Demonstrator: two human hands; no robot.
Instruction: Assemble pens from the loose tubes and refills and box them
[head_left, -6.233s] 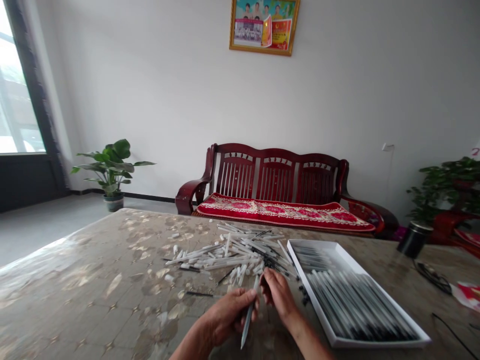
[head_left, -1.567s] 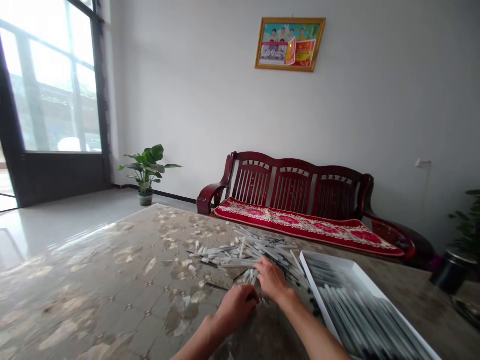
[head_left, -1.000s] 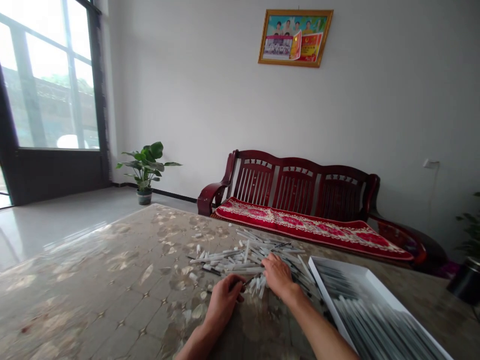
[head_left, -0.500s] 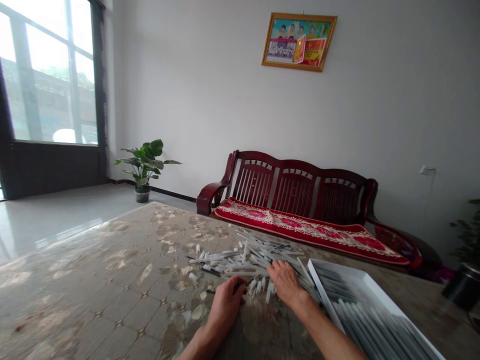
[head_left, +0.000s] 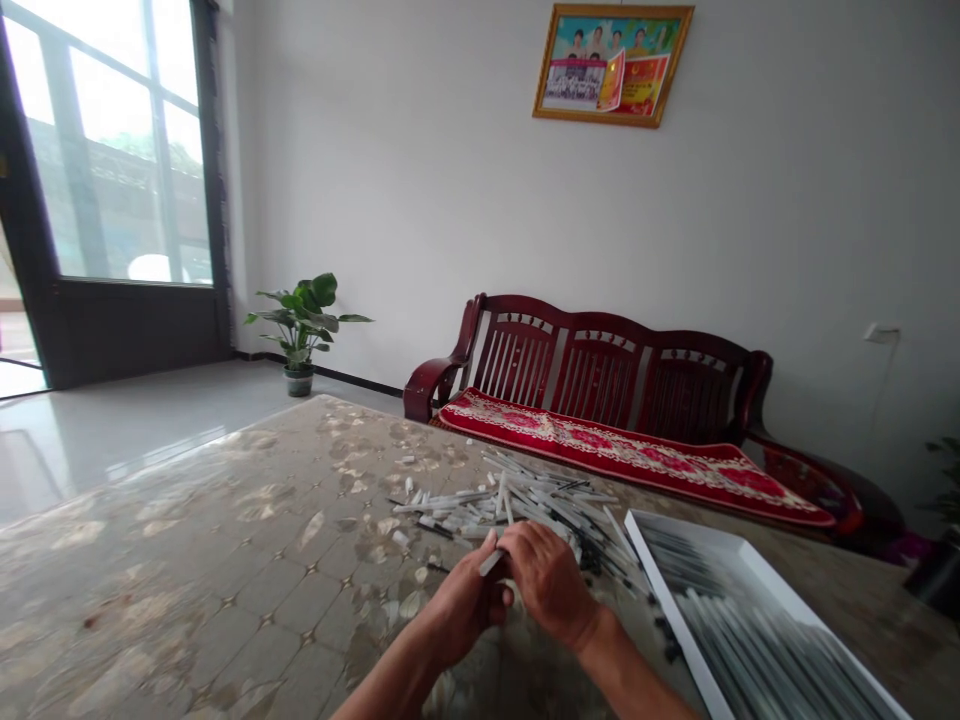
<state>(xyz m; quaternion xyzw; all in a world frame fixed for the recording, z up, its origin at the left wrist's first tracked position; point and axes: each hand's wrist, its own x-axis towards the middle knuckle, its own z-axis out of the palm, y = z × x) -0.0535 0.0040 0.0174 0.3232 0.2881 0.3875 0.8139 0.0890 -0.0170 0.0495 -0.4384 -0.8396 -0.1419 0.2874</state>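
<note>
My left hand (head_left: 471, 600) is closed, its thumb and fingers pinching a short whitish piece that looks like a pen cap (head_left: 491, 562). Right up against it is my right hand (head_left: 547, 575), fingers curled down over the same spot; what they grip is hidden behind the knuckles. A pale pen barrel (head_left: 508, 505) rises just above the right hand, and whether it is held cannot be made out. Beyond both hands spreads a loose pile of white and black pen parts (head_left: 457, 505), with dark caps (head_left: 592, 560) beside the right wrist.
To the right a white box (head_left: 780, 590) holds rows of grey, translucent pens (head_left: 750, 640). Everything lies on a patterned tabletop (head_left: 270, 560). Behind it are a red wooden bench (head_left: 600, 365) with a floral cover (head_left: 630, 450) and a potted plant (head_left: 300, 320).
Both hands have come together, the right moving left and back from the pile to meet the left. A whitish piece now shows between them. The view has shifted slightly.
</note>
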